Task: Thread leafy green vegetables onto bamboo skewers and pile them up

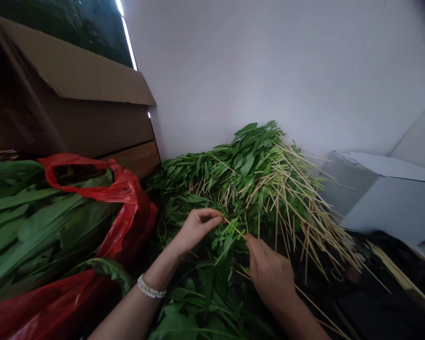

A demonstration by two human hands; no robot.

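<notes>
My left hand (197,228), with a beaded bracelet on the wrist, pinches the tip end of a thin wooden skewer near the centre. Farther down the same skewer (238,231), the fingers of my right hand (270,271) are closed on it. Green leafy stems (227,241) hang from the skewer between my hands. Behind them rises a large pile of skewered greens (248,160), its pale sticks (304,203) fanning out to the right. Loose leaves (194,302) lie below my hands.
A red plastic bag (134,208) full of long green leaves stands at the left, before an open cardboard box (102,123). On the right are a white box (393,198) and loose sticks (396,271) on a dark surface.
</notes>
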